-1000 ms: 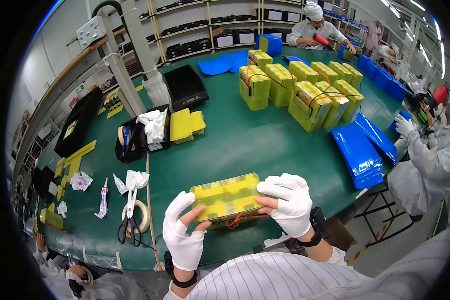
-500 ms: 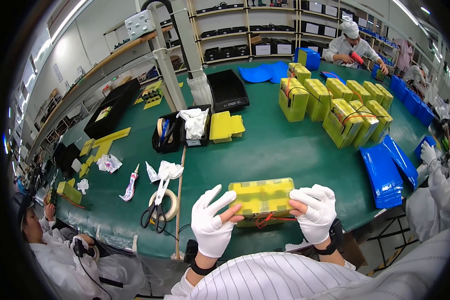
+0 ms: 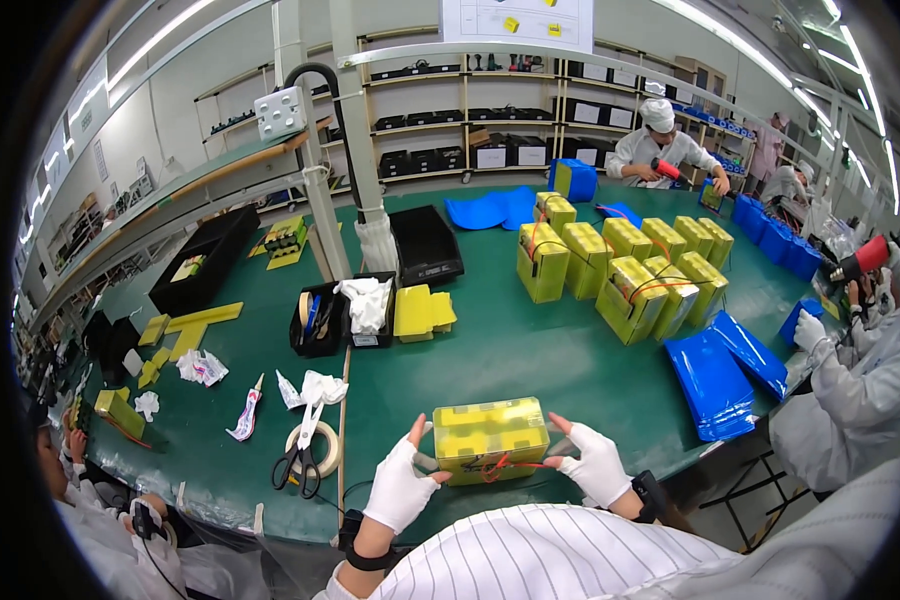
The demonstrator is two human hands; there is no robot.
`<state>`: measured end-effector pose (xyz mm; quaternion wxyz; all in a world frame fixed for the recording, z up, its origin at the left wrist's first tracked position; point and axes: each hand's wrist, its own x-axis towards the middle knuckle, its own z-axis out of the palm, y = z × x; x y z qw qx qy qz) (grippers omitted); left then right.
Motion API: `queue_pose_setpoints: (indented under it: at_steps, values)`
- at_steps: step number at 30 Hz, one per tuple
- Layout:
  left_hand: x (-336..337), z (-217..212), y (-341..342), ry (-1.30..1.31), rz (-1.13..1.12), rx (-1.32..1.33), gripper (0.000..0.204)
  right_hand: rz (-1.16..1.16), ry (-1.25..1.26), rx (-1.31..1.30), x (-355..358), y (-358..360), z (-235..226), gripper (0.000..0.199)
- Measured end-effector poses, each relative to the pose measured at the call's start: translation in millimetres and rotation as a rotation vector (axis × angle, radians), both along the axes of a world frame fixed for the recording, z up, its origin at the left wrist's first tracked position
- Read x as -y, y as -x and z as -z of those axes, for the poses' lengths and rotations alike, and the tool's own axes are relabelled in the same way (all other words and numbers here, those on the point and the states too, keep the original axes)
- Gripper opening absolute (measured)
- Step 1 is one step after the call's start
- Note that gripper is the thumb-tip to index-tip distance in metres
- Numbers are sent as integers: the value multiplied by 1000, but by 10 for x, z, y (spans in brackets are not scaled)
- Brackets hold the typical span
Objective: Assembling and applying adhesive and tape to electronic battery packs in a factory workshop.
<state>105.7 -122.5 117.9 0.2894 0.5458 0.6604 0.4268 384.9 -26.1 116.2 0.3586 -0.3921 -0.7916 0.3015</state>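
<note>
A yellow block-shaped pack (image 3: 491,438) with red wires along its front lies on the green table (image 3: 530,350) just in front of me. My left hand (image 3: 402,486), in a white fingerless glove, presses flat against the pack's left end. My right hand (image 3: 595,463), gloved the same way, holds the right end, fingers spread. Both wrists wear dark bands.
Scissors (image 3: 298,458) lie over a tape roll (image 3: 315,447) to the left, by a tube (image 3: 246,415). Black bins (image 3: 345,315), yellow pads (image 3: 418,310), several upright yellow packs (image 3: 625,268) and blue sheets (image 3: 715,380) fill the table. Co-workers in white sit right (image 3: 860,390), left (image 3: 90,500) and behind (image 3: 660,150).
My hands slid from the top of the pack down to its two ends. The view has swung upward and leftward, and the pack now rests flat on the table.
</note>
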Motion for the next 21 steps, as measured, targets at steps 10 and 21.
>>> queue_pose_setpoints:
  at_steps: [10,21]
  values:
    - [-341,-443,83,-387,257,-720,67,-246,-481,217,-410,425,-445,48]
    - [-365,-658,-35,-375,214,-993,49,-249,-639,491,-344,324,-760,39]
